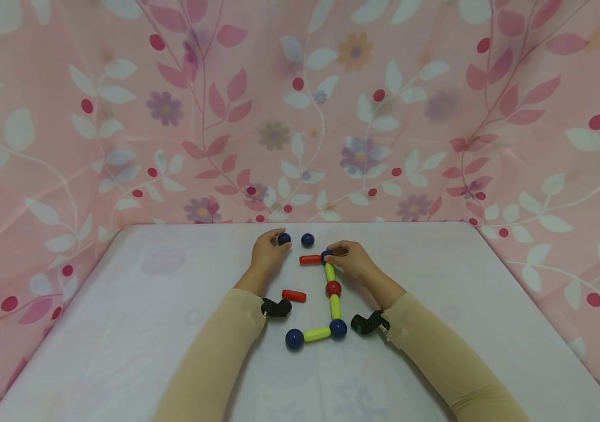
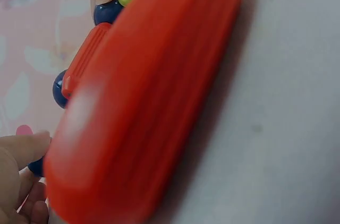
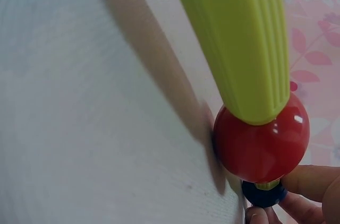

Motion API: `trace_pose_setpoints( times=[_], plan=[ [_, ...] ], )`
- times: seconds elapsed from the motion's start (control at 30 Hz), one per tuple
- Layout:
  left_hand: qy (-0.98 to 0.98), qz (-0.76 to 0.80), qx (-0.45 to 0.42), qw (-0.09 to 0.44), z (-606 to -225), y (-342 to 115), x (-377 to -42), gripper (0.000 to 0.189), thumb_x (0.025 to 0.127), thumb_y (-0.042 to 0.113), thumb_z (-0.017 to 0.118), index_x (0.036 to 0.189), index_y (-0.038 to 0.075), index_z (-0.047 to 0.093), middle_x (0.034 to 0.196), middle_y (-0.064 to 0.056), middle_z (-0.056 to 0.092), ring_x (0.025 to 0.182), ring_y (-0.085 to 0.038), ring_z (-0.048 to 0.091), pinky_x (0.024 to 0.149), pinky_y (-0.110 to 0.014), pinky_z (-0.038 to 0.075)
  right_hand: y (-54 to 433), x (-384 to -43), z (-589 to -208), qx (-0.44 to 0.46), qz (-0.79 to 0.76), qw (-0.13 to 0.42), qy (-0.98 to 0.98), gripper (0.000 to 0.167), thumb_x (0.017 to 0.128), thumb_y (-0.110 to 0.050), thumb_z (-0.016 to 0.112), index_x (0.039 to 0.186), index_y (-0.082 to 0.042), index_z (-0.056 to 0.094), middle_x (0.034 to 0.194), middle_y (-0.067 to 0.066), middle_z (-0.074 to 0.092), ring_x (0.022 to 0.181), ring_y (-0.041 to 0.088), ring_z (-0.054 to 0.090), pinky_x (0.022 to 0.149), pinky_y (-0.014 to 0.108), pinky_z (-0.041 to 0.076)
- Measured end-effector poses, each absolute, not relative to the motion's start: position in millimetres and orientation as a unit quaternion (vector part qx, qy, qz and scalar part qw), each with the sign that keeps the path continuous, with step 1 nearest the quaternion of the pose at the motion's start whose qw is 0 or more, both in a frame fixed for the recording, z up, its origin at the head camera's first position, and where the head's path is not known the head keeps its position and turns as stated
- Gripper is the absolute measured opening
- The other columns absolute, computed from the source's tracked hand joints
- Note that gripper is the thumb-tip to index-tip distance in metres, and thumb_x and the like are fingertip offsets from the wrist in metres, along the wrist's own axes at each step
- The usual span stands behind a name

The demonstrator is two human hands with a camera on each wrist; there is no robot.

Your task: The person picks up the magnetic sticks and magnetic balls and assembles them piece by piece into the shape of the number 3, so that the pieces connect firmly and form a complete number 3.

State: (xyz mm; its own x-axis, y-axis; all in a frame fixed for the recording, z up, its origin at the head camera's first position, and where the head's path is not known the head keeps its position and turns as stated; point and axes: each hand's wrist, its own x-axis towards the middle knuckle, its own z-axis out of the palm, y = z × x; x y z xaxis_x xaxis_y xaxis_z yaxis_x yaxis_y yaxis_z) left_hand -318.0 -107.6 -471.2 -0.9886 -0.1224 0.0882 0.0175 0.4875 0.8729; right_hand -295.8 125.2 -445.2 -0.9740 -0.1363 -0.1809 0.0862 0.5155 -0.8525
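Observation:
My left hand [image 1: 268,255] holds a dark blue ball [image 1: 284,239] between thumb and fingers near the table's far side. With its fingertips my right hand [image 1: 352,259] pinches another blue ball [image 3: 264,193] at the far corner of a chain of balls and sticks. From that ball a red stick [image 1: 310,259] points left. A yellow-green stick [image 1: 329,272] runs from it toward a red ball [image 1: 334,288]. A second yellow-green stick [image 1: 335,307] continues to a near blue ball [image 1: 338,329]; a third [image 1: 317,334] leads left to an end blue ball [image 1: 294,339].
A loose blue ball [image 1: 307,240] lies between the hands. One loose red stick [image 1: 294,295] rests left of the chain and looms large in the left wrist view. The white-covered table [image 1: 146,316] meets a pink floral curtain [image 1: 300,146]. Black cameras are strapped on both wrists.

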Motion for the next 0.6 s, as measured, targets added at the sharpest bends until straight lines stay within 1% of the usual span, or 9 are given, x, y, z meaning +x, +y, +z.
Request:
trace_pose_setpoints(
  times=[0.2, 0.47, 0.6],
  plan=[
    [-0.855, -0.513, 0.035, 0.074, -473.0, -106.8, -317.0, 0.038, 0.094, 0.018, 0.072, 0.131, 0.011, 0.066, 0.134, -0.014, 0.061, 0.125, -0.029, 0.055, 0.109, -0.043, 0.040, 125.4, -294.2, -443.8, -0.016, -0.491, 0.114, 0.863, 0.033, 0.094, -0.021, 0.072, 0.125, -0.010, 0.067, 0.121, 0.012, 0.062, 0.109, 0.028, 0.056, 0.095, 0.039, 0.049],
    [-0.859, -0.505, 0.043, 0.064, -476.0, -109.7, -318.5, 0.036, 0.094, 0.022, 0.072, 0.128, 0.013, 0.067, 0.125, -0.011, 0.064, 0.118, -0.026, 0.055, 0.107, -0.042, 0.040, 125.0, -294.8, -444.5, -0.017, -0.488, 0.115, 0.865, 0.033, 0.094, -0.022, 0.073, 0.125, -0.011, 0.068, 0.121, 0.011, 0.062, 0.110, 0.027, 0.055, 0.096, 0.038, 0.049],
    [-0.860, -0.506, 0.038, 0.060, -474.4, -111.7, -316.6, 0.035, 0.094, 0.022, 0.072, 0.127, 0.012, 0.067, 0.122, -0.011, 0.065, 0.115, -0.027, 0.055, 0.107, -0.043, 0.041, 125.0, -295.1, -445.0, -0.015, -0.491, 0.116, 0.863, 0.032, 0.094, -0.022, 0.073, 0.124, -0.012, 0.068, 0.120, 0.010, 0.063, 0.109, 0.027, 0.055, 0.095, 0.038, 0.049]
  ],
)
